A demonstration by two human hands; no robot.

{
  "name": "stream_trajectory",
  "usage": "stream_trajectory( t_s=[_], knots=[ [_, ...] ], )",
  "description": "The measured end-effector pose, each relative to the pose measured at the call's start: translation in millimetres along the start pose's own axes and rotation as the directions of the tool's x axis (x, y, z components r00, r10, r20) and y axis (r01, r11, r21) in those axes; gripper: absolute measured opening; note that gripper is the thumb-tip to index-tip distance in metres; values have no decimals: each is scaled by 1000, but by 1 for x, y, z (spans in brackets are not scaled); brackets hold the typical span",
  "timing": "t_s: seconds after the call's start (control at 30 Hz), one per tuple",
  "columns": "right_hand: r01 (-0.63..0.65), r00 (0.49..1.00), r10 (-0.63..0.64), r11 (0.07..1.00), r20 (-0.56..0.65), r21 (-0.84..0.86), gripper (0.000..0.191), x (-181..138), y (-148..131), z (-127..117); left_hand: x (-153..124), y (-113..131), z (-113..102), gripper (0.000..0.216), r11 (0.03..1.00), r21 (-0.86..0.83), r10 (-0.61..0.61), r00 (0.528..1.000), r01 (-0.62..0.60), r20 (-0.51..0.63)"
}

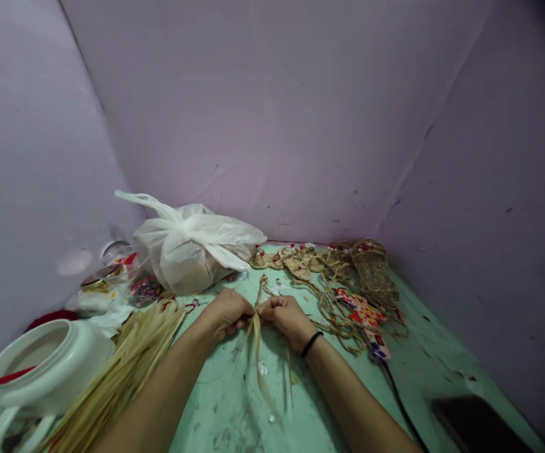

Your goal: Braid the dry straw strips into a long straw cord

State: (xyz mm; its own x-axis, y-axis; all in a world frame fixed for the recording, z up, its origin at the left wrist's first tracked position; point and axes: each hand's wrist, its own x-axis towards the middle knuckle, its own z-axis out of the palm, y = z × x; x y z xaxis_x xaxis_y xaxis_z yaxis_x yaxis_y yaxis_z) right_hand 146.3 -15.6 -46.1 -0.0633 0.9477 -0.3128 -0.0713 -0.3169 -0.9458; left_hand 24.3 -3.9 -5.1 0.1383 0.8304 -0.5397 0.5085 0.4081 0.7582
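Between my two hands, straw-coloured fibre strands (257,349) meet at the fingertips and hang toward me over the green tabletop. A short braided cord (262,286) runs away from the pinch point, lying on the table. My left hand (231,313) is closed, thumb and fingers pinching the strands. From the other side my right hand (285,318), with a black band at the wrist, pinches the same strands. Both hands nearly touch at the fingertips. A loose thin strand (289,374) hangs below my right hand.
At left lie a bundle of dry fibre (131,352) and a white pot (69,358). A tied white plastic bag (197,245) sits at the back. To the right are braided pieces (300,261), a twine roll (374,270), a patterned cloth-like item (364,314) with a black cable, and a dark phone-like slab (477,425).
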Motion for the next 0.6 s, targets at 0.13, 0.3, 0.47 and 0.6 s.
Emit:
stream_trajectory(
  t_s=[0.13,0.3,0.47,0.6],
  knots=[
    [-40,999,40,999,15,17,4,1,0,-2,5,-3,2,11,999,-39,-3,1000,4,16],
    [-58,998,57,998,33,37,2,2,2,-5,11,-9,5,9,990,-129,40,998,-47,-55],
    [-71,993,63,993,96,92,7,0,-1,-7,11,-9,6,8,983,-181,59,993,-41,98],
    [-46,981,28,995,191,88,10,-1,-3,-11,12,-9,6,17,990,-142,42,993,-25,114]
  ],
)
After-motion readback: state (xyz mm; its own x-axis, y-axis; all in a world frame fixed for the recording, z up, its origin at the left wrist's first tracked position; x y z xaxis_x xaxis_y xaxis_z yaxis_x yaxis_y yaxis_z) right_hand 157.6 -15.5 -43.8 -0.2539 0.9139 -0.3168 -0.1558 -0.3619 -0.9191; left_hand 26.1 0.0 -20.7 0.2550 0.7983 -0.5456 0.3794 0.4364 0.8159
